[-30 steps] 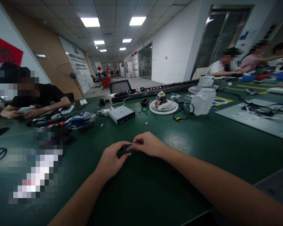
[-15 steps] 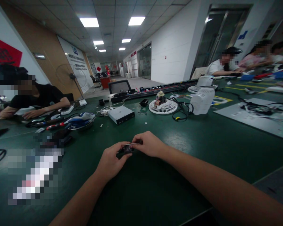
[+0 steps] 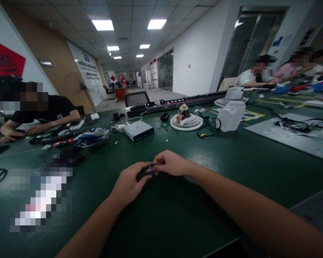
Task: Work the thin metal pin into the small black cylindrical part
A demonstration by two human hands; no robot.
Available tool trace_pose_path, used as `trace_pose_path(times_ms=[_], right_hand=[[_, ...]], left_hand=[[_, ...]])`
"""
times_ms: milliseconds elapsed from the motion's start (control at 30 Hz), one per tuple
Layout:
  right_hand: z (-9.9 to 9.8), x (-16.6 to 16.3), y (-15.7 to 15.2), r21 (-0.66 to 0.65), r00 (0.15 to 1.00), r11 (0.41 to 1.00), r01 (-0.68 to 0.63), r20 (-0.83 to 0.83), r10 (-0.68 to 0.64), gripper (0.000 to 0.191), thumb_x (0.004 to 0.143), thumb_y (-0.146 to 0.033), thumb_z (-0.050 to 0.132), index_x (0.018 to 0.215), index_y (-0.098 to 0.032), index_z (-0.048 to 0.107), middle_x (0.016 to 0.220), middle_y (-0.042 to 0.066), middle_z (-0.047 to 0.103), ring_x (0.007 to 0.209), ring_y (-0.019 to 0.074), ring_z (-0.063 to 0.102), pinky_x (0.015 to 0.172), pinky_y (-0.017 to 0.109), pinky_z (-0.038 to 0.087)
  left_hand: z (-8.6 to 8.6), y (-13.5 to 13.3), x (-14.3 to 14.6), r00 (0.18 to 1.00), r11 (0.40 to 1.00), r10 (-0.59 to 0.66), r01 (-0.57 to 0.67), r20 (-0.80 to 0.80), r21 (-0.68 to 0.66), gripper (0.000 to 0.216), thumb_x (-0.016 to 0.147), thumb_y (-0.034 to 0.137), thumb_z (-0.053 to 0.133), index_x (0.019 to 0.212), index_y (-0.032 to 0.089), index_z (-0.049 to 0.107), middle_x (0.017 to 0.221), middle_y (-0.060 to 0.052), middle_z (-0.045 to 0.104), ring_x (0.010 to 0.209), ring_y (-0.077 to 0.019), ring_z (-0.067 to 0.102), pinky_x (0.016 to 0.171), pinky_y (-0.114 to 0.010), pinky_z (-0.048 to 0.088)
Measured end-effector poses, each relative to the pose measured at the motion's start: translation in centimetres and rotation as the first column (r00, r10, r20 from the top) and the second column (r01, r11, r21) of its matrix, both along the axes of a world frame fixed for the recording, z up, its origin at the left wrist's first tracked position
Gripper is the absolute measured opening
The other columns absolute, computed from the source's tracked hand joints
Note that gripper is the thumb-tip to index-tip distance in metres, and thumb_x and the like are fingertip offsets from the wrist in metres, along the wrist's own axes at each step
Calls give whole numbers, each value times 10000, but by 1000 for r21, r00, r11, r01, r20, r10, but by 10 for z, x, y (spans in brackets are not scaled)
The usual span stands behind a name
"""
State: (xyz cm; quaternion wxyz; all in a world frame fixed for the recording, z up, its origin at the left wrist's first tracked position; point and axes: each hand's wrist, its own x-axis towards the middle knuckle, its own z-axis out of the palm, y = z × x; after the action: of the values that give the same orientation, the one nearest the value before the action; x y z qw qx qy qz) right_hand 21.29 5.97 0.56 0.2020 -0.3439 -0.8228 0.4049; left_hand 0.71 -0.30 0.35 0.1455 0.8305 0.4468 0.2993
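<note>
Above the green tabletop [image 3: 177, 204], my two hands meet around a small dark grey part [image 3: 148, 170] with a rounded, shiny side. My left hand [image 3: 129, 182] grips it from the left, thumb below and fingers over the top. From the right, my right hand [image 3: 172, 163] pinches at its other end. A thin, flat edge [image 3: 154, 163] shows along the top between the fingers. The part's exact kind is too small and covered to make out.
Beyond my hands lie a silver disc drive [image 3: 139, 130], a small black box [image 3: 165, 116], a white fan base with exposed motor [image 3: 186, 122] and a white housing [image 3: 232, 115]. Tools and a cloth bundle [image 3: 94, 136] lie left, near a seated person [image 3: 56, 107]. A grey panel [image 3: 298, 139] lies right.
The small part has turned between my fingers, so its rounded side shows more. My right fingers have shifted slightly on its right end. The left-hand person has moved a little.
</note>
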Motion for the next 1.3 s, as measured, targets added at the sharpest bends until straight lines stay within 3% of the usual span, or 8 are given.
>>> trace_pose_path(times_ms=[267, 533, 867, 1167, 1300], right_hand=[[1, -6, -8, 85, 995, 992, 93, 35, -97, 177, 830, -294, 588, 820, -159, 701, 698, 14, 697, 637, 124, 613, 564, 217, 402], [3, -4, -7, 156, 992, 986, 56, 104, -72, 174, 766, -283, 653, 858, -155, 726, 718, 13, 686, 621, 117, 588, 542, 209, 379], [11, -8, -14, 178, 989, 979, 97, 93, -115, 163, 798, -266, 607, 822, -145, 714, 708, 20, 683, 628, 114, 588, 562, 208, 392], [13, -8, -16, 253, 984, 960, 121, 98, -150, 193, 811, -292, 603, 905, -156, 702, 634, -14, 592, 545, 95, 489, 517, 221, 322], [11, -5, -13, 291, 975, 934, 206, 16, -220, 233, 857, -299, 561, 1031, -160, 625, 684, -12, 601, 592, 108, 520, 540, 226, 340]], left_hand=[[-3, 2, -2, 1000, 999, 0, -1, 5, 48, 306, 815, 197, 649, 1118, 233, 626, 1092, -36, 688, 1011, -199, 642, 903, -349, 513], [-5, 3, -4, 1000, 998, -18, 18, -12, 55, 329, 788, 176, 676, 1104, 254, 627, 1059, -8, 694, 975, -187, 649, 871, -339, 520], [-4, 2, -3, 999, 998, 27, -26, -17, 55, 305, 779, 206, 686, 1078, 240, 637, 1037, -27, 699, 952, -204, 656, 853, -346, 525], [-1, 3, 1, 995, 994, 100, -101, 23, 45, 267, 777, 218, 671, 1041, 252, 649, 1019, -8, 700, 927, -190, 658, 822, -326, 519], [0, 4, 2, 970, 970, 239, -240, 33, 34, 281, 772, 265, 663, 1051, 242, 642, 972, -14, 711, 864, -198, 672, 762, -331, 532]])
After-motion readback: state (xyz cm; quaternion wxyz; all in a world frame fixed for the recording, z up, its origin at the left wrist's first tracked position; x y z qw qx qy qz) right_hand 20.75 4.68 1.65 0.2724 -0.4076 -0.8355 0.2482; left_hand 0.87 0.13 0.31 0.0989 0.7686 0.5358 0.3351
